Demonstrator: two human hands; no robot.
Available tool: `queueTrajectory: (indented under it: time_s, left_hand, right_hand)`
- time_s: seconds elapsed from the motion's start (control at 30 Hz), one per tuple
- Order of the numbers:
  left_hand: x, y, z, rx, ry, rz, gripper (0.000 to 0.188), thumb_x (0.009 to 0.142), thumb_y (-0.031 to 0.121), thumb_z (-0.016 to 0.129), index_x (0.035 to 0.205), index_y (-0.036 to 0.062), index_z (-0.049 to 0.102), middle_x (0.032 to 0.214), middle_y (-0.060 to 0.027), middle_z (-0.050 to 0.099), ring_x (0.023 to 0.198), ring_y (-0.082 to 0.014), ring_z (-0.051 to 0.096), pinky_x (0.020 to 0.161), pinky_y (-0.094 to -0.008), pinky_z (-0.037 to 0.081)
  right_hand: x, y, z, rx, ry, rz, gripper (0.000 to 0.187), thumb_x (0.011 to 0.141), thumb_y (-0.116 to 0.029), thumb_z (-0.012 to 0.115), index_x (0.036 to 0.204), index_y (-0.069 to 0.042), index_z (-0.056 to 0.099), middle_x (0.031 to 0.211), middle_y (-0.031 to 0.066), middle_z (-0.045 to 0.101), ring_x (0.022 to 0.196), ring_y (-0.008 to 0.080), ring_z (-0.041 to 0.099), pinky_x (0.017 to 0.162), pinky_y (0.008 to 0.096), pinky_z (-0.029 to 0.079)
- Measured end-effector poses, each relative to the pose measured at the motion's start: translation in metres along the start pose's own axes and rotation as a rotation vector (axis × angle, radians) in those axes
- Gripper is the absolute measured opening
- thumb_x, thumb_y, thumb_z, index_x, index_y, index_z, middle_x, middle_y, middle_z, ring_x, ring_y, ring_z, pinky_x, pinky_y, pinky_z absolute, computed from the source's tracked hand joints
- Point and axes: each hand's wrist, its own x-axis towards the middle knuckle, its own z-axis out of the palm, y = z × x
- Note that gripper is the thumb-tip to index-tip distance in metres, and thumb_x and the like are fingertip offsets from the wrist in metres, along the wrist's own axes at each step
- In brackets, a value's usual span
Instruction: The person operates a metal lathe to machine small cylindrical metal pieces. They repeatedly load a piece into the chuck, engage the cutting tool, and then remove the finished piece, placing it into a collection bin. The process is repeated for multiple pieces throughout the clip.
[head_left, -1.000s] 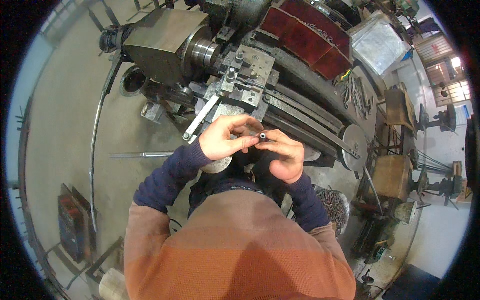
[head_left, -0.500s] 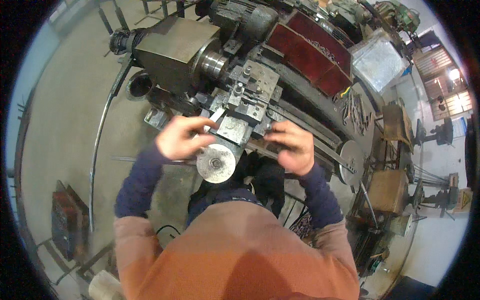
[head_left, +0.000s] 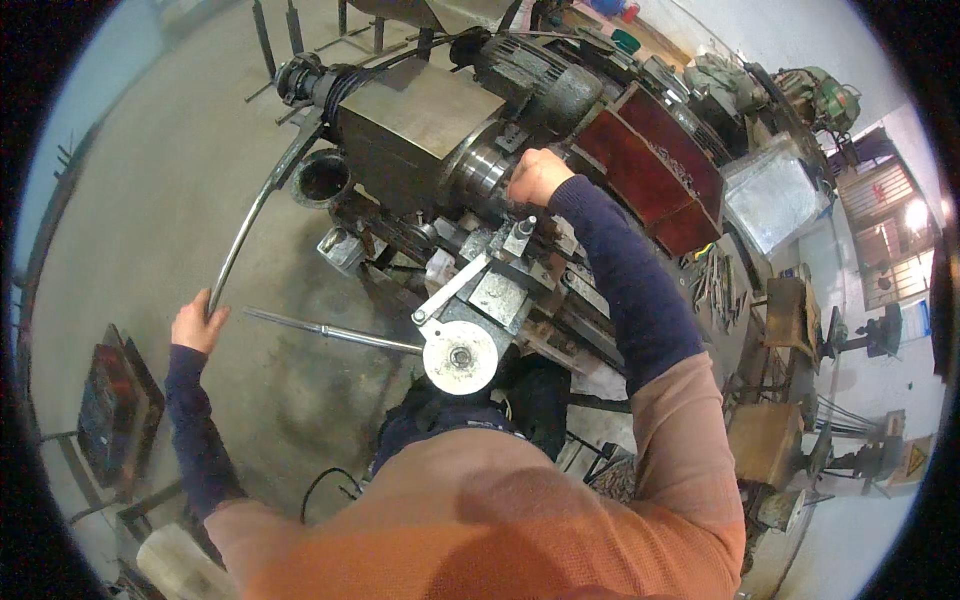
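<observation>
My left hand (head_left: pixel 200 322) is wrapped round the lower end of a long bent metal lever (head_left: pixel 243 238) that slopes down from the lathe headstock (head_left: pixel 420 105). Across the machine, my right hand (head_left: pixel 538 177) is closed at the front of the round steel spindle nose (head_left: pixel 482 170). Whatever lies between those fingers is hidden. Just below it sits the tool post (head_left: pixel 520 235) on its slide. A flat crank handle (head_left: pixel 452 287) angles over the slide, and a pale round handwheel (head_left: pixel 460 357) faces me, with a steel rod (head_left: pixel 330 330) pointing left from it.
Behind the spindle stand a ribbed motor (head_left: pixel 540 85) and a dark red tray (head_left: pixel 655 165) with metal chips. Several wrenches (head_left: pixel 715 285) lie to the right. A plastic-wrapped box (head_left: pixel 775 195) sits beyond. A dark metal box (head_left: pixel 118 410) stands on the floor at left.
My left hand has gone from the slide out left and grasped the long lever. My right hand has reached forward to the spindle nose. The view has shifted too.
</observation>
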Motion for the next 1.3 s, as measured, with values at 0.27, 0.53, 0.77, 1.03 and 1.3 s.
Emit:
queueTrajectory:
  time_s: [0.27, 0.53, 0.77, 1.03, 1.3]
  left_hand:
    - [0.013, -0.003, 0.02, -0.026, -0.031, -0.108, 0.033, 0.074, 0.031, 0.064, 0.082, 0.0018, 0.051, 0.062, -0.0184, 0.056, 0.065, -0.0382, 0.056, 0.058, -0.0447, 0.043]
    - [0.03, -0.002, 0.024, 0.197, -0.038, -0.176, 0.026, 0.074, 0.026, 0.064, 0.085, 0.0038, 0.054, 0.073, -0.0187, 0.059, 0.074, -0.0367, 0.058, 0.064, -0.0452, 0.046]
    - [0.115, -0.11, 0.001, 0.539, -0.008, -0.319, 0.024, 0.074, 0.013, 0.058, 0.098, 0.0115, 0.06, 0.09, -0.014, 0.063, 0.085, -0.0316, 0.061, 0.069, -0.0425, 0.05]
    - [0.185, -0.113, -0.014, 0.357, -0.117, -0.65, 0.025, 0.079, 0.015, 0.054, 0.103, 0.0132, 0.062, 0.106, -0.0119, 0.061, 0.1, -0.0269, 0.058, 0.083, -0.0377, 0.047]
    - [0.179, 0.021, 0.124, -0.374, 0.345, 0.033, 0.018, 0.074, 0.013, 0.059, 0.088, 0.0023, 0.064, 0.084, -0.0124, 0.065, 0.071, -0.0293, 0.062, 0.066, -0.0342, 0.048]
  right_hand:
    - [0.008, 0.007, 0.011, 0.077, 0.037, -0.153, 0.023, 0.059, -0.02, 0.063, 0.075, -0.004, 0.069, 0.068, 0.0165, 0.063, 0.064, 0.0255, 0.063, 0.064, 0.0321, 0.05]
    - [0.013, 0.019, 0.027, 0.177, 0.152, -0.333, 0.014, 0.057, -0.024, 0.063, 0.061, -0.01, 0.063, 0.063, 0.0103, 0.059, 0.061, 0.0317, 0.057, 0.056, 0.0411, 0.047]
    - [0.008, 0.0, 0.013, 0.263, 0.038, -0.034, 0.024, 0.058, -0.022, 0.061, 0.072, -0.004, 0.068, 0.066, 0.0186, 0.061, 0.061, 0.03, 0.061, 0.061, 0.0367, 0.049]
    - [0.003, 0.005, 0.013, 0.346, 0.042, -0.019, 0.025, 0.056, -0.02, 0.059, 0.074, -0.004, 0.068, 0.068, 0.0175, 0.062, 0.063, 0.0297, 0.062, 0.064, 0.0354, 0.05]
    - [-0.074, 0.038, -0.009, 0.485, 0.458, -0.031, 0.048, 0.058, -0.017, 0.062, 0.105, -0.006, 0.062, 0.101, 0.017, 0.06, 0.093, 0.0301, 0.058, 0.083, 0.0341, 0.045]
